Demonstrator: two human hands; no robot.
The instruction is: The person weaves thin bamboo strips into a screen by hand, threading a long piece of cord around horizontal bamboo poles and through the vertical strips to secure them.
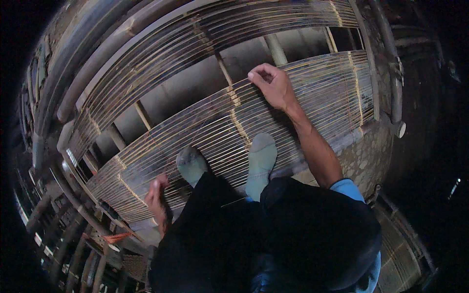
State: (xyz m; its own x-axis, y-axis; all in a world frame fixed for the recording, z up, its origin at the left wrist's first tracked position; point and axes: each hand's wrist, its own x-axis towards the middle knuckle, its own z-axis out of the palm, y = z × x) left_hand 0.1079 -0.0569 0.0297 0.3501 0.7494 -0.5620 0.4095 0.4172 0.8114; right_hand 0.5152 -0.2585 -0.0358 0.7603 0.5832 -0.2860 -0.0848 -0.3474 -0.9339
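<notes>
Bending over a slatted near panel (215,124) of long, thin, pale strips, spread across the middle of the view from lower left to upper right. Reaching forward with the right hand (273,88) to the far edge of that panel, just right of a pale crosswise band (237,122), with thumb and forefinger curled close together. Cannot tell about any fine strand caught between them. Holding the left hand (155,194) well apart from the right, low by the near edge toward the panel's left end, beside another pale crosswise band (128,185), with fingers bunched and raised. Too blurred and small there to tell a grip from a bare touch. Wearing grey-green socks (262,158), with both feet set over the near panel between the hands, plus dark trousers (317,229) and a light blue sleeve (347,187) at the right elbow. Facing a similar far panel (171,56) across a gap, spanned by a few posts, including a thick pale post (276,50). Flanked on the left by rounded wooden poles (129,25) and, lower down, an orange-red tie (117,238); on the right, by a pole (394,93) with a pale cut end.
</notes>
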